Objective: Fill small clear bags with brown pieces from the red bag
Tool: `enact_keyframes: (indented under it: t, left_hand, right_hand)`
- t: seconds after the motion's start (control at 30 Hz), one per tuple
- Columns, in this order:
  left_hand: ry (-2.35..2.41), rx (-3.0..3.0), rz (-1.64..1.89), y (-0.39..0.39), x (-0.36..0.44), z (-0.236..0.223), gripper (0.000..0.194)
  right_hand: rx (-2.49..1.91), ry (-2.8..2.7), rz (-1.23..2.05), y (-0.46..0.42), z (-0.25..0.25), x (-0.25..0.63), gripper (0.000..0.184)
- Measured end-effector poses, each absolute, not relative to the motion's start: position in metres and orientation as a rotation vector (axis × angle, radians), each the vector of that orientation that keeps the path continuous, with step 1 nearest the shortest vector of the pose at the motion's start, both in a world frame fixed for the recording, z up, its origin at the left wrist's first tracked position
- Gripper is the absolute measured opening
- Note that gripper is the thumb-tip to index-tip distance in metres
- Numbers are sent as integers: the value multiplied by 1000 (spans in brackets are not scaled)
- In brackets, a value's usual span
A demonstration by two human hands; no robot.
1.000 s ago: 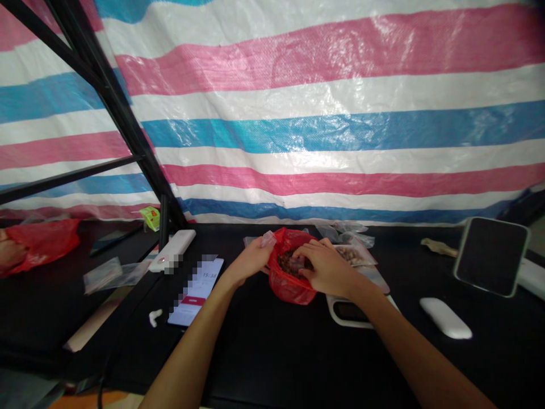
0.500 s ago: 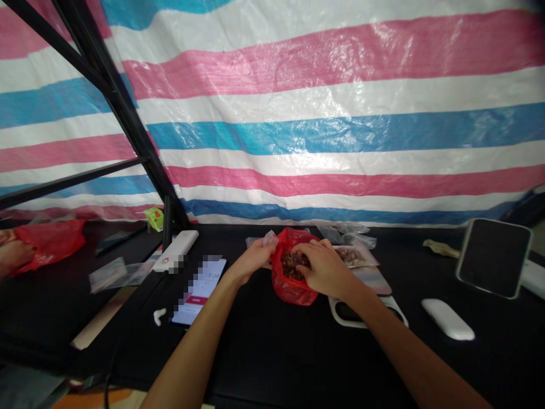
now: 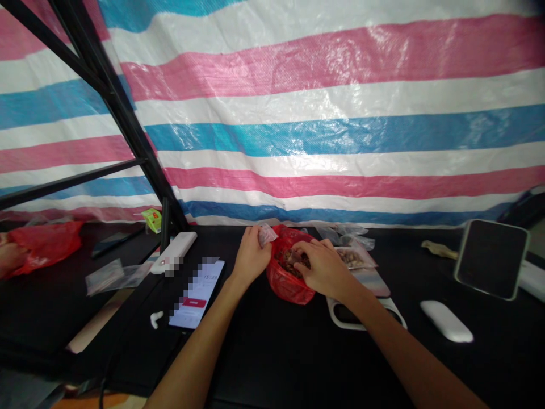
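Observation:
A red plastic bag (image 3: 293, 291) stands with its mouth open on the black table, and small brown pieces (image 3: 286, 264), perhaps nuts or dried bits, lie inside. My left hand (image 3: 251, 254) is at the bag's left rim, its fingers closed on a small clear plastic bag (image 3: 267, 233). My right hand (image 3: 326, 268) reaches into the red bag from the right. Its thumb and fingers are bent together over the brown pieces; what is between the fingertips is too small to make out.
Right of the bag lie a filled clear packet (image 3: 356, 259) and a white-rimmed scale-like device (image 3: 361, 324). A phone (image 3: 198, 298), an earbud (image 3: 156, 319) and a white power bank (image 3: 175, 251) are to the left. Another person's hand (image 3: 11, 255) touches a red bag (image 3: 49, 244).
My left hand has turned more upright, lifting the small clear bag slightly at the rim. The red bag has shifted a little left. My right hand stays inside it.

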State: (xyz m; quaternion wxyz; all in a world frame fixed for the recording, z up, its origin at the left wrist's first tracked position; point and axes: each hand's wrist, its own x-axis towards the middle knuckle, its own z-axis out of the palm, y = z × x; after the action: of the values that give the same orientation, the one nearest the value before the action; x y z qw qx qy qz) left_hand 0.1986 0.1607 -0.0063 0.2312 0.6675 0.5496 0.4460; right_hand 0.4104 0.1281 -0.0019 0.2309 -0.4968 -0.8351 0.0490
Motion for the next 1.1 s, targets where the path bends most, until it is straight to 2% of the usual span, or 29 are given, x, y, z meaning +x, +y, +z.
enact_keyframes:
  t: [0.23,0.4,0.47,0.77,1.1]
  left_hand:
    - [1386,1892,1216,148,204,5,8]
    - [1299,1945,1098,141,207,10,29]
    - [1285,1990,1035,139,206,12,31]
    - [1267,2423,948,153,198,4,20]
    - [1201,2352,997,149,205,0,48]
  right_hand:
    - [-1364,-2241,97,127,2,410,23]
    - [-1353,-2166,76,128,8,412,26]
    - [-1346,-2149,81,129,9,414,27]
    - [-1263,-2063,114,128,12,416,31]
    - [-1048,-2116,105,125,11,412,34]
